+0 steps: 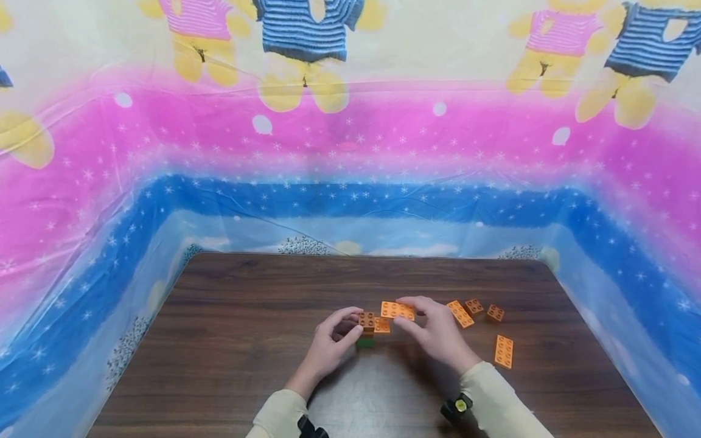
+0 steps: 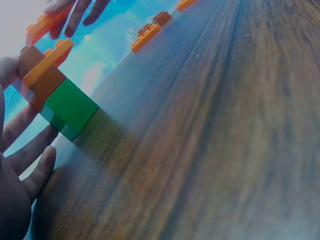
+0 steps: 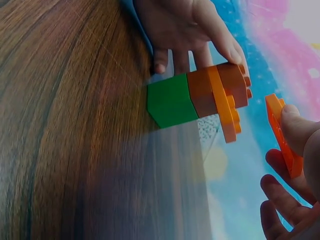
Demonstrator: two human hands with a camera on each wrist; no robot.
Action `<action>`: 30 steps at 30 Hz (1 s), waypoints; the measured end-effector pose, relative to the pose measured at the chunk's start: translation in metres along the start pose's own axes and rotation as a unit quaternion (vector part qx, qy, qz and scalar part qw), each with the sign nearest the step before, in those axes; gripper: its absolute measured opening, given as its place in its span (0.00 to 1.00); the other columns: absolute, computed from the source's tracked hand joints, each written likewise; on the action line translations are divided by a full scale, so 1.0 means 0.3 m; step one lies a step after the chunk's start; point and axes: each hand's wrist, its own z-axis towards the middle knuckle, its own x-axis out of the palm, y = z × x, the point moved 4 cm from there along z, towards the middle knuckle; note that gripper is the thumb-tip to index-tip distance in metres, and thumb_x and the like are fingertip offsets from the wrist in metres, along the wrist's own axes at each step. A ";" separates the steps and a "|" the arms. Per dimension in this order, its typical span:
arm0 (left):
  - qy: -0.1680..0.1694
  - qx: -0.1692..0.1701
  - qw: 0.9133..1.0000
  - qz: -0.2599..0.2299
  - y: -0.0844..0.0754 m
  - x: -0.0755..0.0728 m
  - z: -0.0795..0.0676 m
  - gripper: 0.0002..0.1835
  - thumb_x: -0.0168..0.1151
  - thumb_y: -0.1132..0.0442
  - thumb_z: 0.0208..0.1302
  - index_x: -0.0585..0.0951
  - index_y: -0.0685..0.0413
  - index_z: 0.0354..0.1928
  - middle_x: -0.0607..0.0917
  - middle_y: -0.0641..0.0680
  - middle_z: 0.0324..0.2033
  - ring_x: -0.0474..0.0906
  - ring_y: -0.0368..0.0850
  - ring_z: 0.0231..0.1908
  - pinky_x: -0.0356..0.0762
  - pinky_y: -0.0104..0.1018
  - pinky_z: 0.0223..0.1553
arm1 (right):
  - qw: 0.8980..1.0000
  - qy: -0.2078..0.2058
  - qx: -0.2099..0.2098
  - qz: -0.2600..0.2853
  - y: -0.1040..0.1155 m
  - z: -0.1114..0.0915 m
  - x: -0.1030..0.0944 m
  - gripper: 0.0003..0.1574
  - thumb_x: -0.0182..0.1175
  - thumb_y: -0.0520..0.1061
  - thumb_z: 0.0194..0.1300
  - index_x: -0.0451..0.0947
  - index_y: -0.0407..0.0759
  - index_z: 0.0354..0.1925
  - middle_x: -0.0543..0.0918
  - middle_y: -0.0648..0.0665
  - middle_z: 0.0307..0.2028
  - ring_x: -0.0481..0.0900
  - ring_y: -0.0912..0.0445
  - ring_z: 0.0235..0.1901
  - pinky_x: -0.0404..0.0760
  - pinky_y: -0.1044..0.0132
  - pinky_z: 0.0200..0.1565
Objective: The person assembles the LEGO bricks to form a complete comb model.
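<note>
A small stack of toy building bricks stands on the table: a green block [image 3: 172, 100] at the bottom, a brown brick [image 3: 201, 95] on it, then an orange plate [image 3: 229, 120] jutting out sideways, and another brown brick [image 1: 366, 320] on top. My left hand [image 1: 328, 344] holds the stack by this top brick, between thumb and fingers. Just right of the top brick, my right hand [image 1: 438, 331] pinches a second orange plate [image 1: 395, 310] in the air, its studs facing up. In the right wrist view a gap shows between this plate and the stack.
To the right of my right hand lie a loose orange plate [image 1: 460, 313] and two brown bricks [image 1: 474, 306]. Nearer the front is one more orange plate [image 1: 504, 351]. The wooden table [image 1: 230, 365] is bordered by a printed cloth [image 1: 350, 201] at the back and sides.
</note>
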 end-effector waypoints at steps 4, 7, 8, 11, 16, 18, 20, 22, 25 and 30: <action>0.004 0.004 1.000 0.006 0.003 -0.002 0.000 0.19 0.67 0.64 0.72 0.83 0.53 0.63 0.87 0.52 0.50 0.85 0.54 0.48 0.80 0.37 0.44 | 1.000 0.013 0.001 0.013 0.016 0.007 0.017 0.24 0.72 0.52 0.69 0.85 0.48 0.59 0.88 0.50 0.55 0.86 0.53 0.51 0.86 0.47 0.50; 0.009 0.007 1.000 0.010 0.007 -0.004 0.001 0.19 0.67 0.61 0.73 0.82 0.52 0.63 0.88 0.52 0.50 0.85 0.53 0.48 0.80 0.37 0.44 | 1.000 0.018 0.000 0.016 0.026 0.013 0.027 0.23 0.73 0.52 0.68 0.85 0.50 0.59 0.88 0.51 0.54 0.86 0.55 0.51 0.86 0.47 0.49; 0.009 0.008 1.000 0.012 0.008 -0.005 0.002 0.18 0.67 0.61 0.73 0.83 0.51 0.63 0.88 0.52 0.50 0.85 0.53 0.48 0.80 0.37 0.44 | 1.000 0.019 -0.001 0.015 0.029 0.015 0.031 0.23 0.73 0.52 0.68 0.85 0.51 0.59 0.88 0.52 0.54 0.85 0.55 0.51 0.86 0.48 0.49; 0.012 0.007 1.000 0.013 0.008 -0.006 0.003 0.18 0.67 0.59 0.74 0.83 0.49 0.63 0.87 0.52 0.50 0.85 0.53 0.48 0.80 0.37 0.45 | 1.000 0.018 -0.004 0.015 0.036 0.021 0.039 0.23 0.73 0.52 0.68 0.85 0.51 0.59 0.88 0.53 0.54 0.85 0.57 0.51 0.86 0.49 0.50; 0.014 0.003 1.000 0.013 0.007 -0.008 0.002 0.17 0.67 0.59 0.74 0.83 0.46 0.62 0.88 0.52 0.51 0.85 0.53 0.49 0.80 0.37 0.45 | 0.999 0.022 -0.011 0.023 0.048 0.029 0.052 0.23 0.73 0.51 0.68 0.85 0.49 0.59 0.88 0.52 0.54 0.85 0.56 0.52 0.85 0.48 0.51; 0.013 0.003 1.000 0.014 0.008 -0.008 0.002 0.17 0.67 0.59 0.74 0.83 0.45 0.62 0.88 0.51 0.50 0.85 0.53 0.49 0.80 0.37 0.44 | 0.999 0.024 -0.010 0.027 0.050 0.032 0.056 0.23 0.73 0.51 0.68 0.85 0.49 0.59 0.88 0.51 0.53 0.85 0.56 0.52 0.85 0.47 0.52; 0.013 0.002 1.000 0.017 0.009 -0.009 0.001 0.17 0.67 0.59 0.74 0.83 0.44 0.62 0.88 0.51 0.50 0.85 0.53 0.49 0.80 0.37 0.44 | 0.999 0.026 -0.009 0.031 0.052 0.033 0.060 0.23 0.73 0.50 0.68 0.85 0.49 0.59 0.88 0.51 0.53 0.85 0.56 0.51 0.85 0.46 0.52; 0.013 0.001 1.000 0.020 0.009 -0.009 0.001 0.17 0.67 0.58 0.74 0.83 0.41 0.62 0.88 0.50 0.49 0.85 0.53 0.49 0.80 0.37 0.44 | 0.999 0.028 -0.008 0.032 0.053 0.033 0.063 0.23 0.73 0.50 0.68 0.85 0.48 0.59 0.88 0.51 0.54 0.85 0.56 0.51 0.85 0.46 0.52; 0.013 0.000 1.000 0.023 0.009 -0.009 -0.001 0.17 0.67 0.58 0.73 0.83 0.40 0.62 0.88 0.49 0.49 0.85 0.52 0.49 0.80 0.37 0.44 | 0.999 0.032 -0.004 0.035 0.055 0.034 0.067 0.23 0.73 0.50 0.68 0.85 0.48 0.59 0.88 0.51 0.53 0.85 0.56 0.51 0.85 0.47 0.52; 0.007 0.001 1.000 0.021 0.008 -0.012 -0.002 0.17 0.68 0.58 0.73 0.83 0.39 0.61 0.88 0.49 0.49 0.85 0.52 0.49 0.80 0.37 0.43 | 0.999 0.040 -0.003 0.027 0.056 0.037 0.077 0.22 0.73 0.50 0.68 0.85 0.51 0.59 0.88 0.53 0.53 0.85 0.58 0.51 0.85 0.51 0.52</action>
